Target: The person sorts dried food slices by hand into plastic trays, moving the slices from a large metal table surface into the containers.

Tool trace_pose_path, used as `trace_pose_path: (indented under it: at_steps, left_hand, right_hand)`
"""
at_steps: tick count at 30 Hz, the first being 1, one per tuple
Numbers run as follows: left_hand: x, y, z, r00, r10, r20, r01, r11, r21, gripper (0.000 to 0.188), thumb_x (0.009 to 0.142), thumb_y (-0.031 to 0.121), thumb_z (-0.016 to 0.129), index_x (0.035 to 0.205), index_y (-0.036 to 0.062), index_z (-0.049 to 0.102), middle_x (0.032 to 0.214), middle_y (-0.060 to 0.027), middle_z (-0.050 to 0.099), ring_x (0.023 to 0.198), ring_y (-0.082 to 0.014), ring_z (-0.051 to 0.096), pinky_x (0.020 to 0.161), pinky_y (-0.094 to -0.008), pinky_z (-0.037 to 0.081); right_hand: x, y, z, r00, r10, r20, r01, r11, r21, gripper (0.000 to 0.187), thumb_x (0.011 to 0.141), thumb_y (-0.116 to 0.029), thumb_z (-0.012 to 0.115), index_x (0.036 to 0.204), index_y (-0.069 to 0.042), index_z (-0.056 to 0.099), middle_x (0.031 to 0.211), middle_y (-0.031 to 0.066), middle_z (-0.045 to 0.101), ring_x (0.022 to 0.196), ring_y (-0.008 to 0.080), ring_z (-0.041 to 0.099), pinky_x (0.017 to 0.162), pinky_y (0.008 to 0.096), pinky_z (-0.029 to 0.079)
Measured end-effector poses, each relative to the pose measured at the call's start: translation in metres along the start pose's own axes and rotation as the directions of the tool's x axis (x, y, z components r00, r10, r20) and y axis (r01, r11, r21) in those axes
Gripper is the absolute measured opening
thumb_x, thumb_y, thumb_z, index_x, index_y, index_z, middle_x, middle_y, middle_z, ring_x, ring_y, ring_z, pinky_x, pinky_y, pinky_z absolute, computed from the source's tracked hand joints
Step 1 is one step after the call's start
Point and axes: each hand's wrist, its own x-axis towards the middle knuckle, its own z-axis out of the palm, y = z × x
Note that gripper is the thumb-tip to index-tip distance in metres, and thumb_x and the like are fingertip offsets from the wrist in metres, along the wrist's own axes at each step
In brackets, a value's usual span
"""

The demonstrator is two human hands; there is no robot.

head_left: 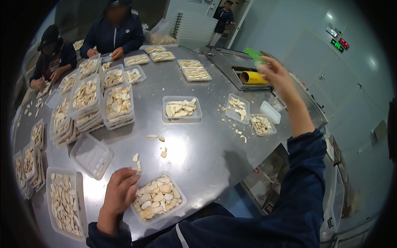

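Clear thin plastic, the shallow tray of pale sliced pieces (158,199) sits at the near table edge; my left hand (120,190) rests curled on its left rim. It looks light and bendy, so I would hold both long rims. My right hand (276,73) is raised, pinching a small green thing (254,54).

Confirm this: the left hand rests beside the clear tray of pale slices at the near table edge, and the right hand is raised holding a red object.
Not quite. In the head view the left hand does rest beside the tray, but the object in the raised right hand is green, not red.
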Motion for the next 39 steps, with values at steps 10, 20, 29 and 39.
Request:
trace_pose_path:
  at_steps: [10,20,29,39]
  left_hand:
    - [-0.001,-0.001,0.002,0.999,0.036,-0.001,-0.036,0.999,0.035,0.028,0.094,0.013,0.071,0.120,0.0041,0.075,0.131,-0.0160,0.067,0.127,-0.0392,0.061,0.108,-0.0486,0.050]
    - [-0.002,-0.003,0.006,1.000,0.024,-0.008,-0.023,0.999,0.031,0.027,0.094,0.013,0.071,0.119,0.0038,0.075,0.130,-0.0165,0.068,0.127,-0.0402,0.062,0.107,-0.0491,0.051]
    - [-0.001,0.000,0.003,1.000,0.004,-0.010,-0.003,1.000,0.011,0.026,0.096,0.015,0.069,0.118,0.0022,0.075,0.127,-0.0179,0.069,0.128,-0.0408,0.062,0.105,-0.0495,0.052]
    - [-0.005,-0.002,0.005,0.999,-0.034,0.035,0.034,0.999,0.008,0.027,0.098,0.011,0.064,0.120,0.0002,0.074,0.134,-0.0191,0.065,0.132,-0.0411,0.059,0.111,-0.0500,0.048]
  right_hand:
    - [-0.110,-0.084,0.175,0.440,-0.248,0.863,0.340,0.936,0.096,0.033,0.104,-0.015,0.067,0.136,-0.005,0.065,0.101,0.0081,0.073,0.096,0.0241,0.071,0.090,0.0391,0.056]
    - [-0.117,-0.067,0.173,0.421,-0.212,0.882,0.382,0.923,0.039,0.028,0.104,-0.015,0.067,0.131,-0.005,0.069,0.100,0.0094,0.072,0.094,0.0254,0.070,0.087,0.0400,0.056]
    - [-0.137,-0.033,0.154,0.532,-0.177,0.828,0.298,0.955,0.013,0.029,0.102,-0.012,0.073,0.131,-0.008,0.072,0.103,0.0060,0.073,0.097,0.0219,0.071,0.088,0.0365,0.057]
    - [-0.234,0.106,0.159,0.912,0.079,0.402,-0.157,0.974,0.163,0.029,0.105,-0.019,0.071,0.128,-0.002,0.071,0.100,0.0053,0.072,0.092,0.0143,0.067,0.086,0.0316,0.055]
